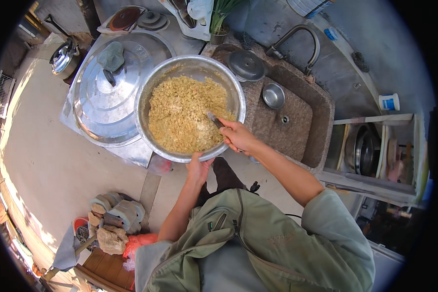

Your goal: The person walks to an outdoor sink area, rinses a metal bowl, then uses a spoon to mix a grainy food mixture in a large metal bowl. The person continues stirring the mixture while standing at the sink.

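Observation:
A large metal basin (189,59) holds a crumbly yellowish mash (182,109). My right hand (237,135) is closed around the dark handle of a utensil (215,119), whose tip is sunk in the mash at the right side of the basin. With my left hand (199,168) I grip the basin's near rim, fingers beneath it. Paler powdery patches show on the mash near the utensil. Left of the basin, and partly behind its edge, lies a wide round metal lid (95,106) with a grey-green stone (111,56) on top.
On the right is a stone sink (323,120) with a curved faucet (310,29), a small metal bowl (273,95) and a dark lidded pot (246,65). A kettle (62,60) stands far left. Rocks and concrete blocks (126,211) are piled at lower left; shelves (372,118) hold pans at right.

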{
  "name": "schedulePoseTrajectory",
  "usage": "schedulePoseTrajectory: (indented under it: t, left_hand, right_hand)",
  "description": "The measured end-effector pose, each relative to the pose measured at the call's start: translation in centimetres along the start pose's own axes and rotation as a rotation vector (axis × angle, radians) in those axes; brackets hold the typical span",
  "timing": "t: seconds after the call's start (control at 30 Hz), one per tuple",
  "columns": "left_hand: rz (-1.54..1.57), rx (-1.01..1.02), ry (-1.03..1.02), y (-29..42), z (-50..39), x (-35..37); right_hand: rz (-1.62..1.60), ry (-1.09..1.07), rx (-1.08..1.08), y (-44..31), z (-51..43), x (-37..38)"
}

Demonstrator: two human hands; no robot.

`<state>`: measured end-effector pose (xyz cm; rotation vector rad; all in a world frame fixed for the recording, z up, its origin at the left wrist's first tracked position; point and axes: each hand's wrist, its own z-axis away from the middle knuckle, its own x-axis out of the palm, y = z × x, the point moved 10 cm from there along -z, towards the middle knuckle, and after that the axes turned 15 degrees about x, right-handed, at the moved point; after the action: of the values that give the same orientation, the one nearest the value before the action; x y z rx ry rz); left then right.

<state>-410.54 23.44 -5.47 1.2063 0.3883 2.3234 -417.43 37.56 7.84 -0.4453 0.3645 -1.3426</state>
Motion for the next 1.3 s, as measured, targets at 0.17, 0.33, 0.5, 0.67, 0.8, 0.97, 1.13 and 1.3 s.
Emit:
schedulePoseTrajectory:
  t: [0.17,0.33,0.5,0.67,0.8,0.97,1.13,1.3]
  left_hand:
    - [-0.009,0.027,-0.015,0.4,0.0,0.1]
    - [0.013,0.036,0.022,0.0,0.1,0.0]
    - [0.041,0.082,0.039,0.0,0.0,-0.5]
    - [0.033,0.034,0.071,-0.3,0.1,0.1]
    - [0.027,0.041,0.052,0.3,0.1,0.7]
    - [0.011,0.025,0.061,0.4,0.3,0.4]
    - [0.026,0.058,0.045,0.4,0.4,0.8]
    - [0.009,0.072,0.097,0.3,0.6,-0.7]
  right_hand:
    - [0.743,0.445,-0.745,-6.7,3.8,-2.9]
    - [1.331,0.762,-0.44,-11.3,1.6,-6.5]
    - [1.298,0.565,-0.161,-4.5,3.9,-7.7]
    - [0.248,0.119,0.193,3.3,6.3,-5.2]
    - [0.063,0.066,0.132,3.4,6.9,-3.8]
    - [0.733,0.213,-0.462,-3.0,6.2,-1.4]
    - [0.744,0.235,-0.648,-7.9,-3.5,-1.0]
    - [0.292,0.175,-0.025,-6.2,-3.9,-6.2]
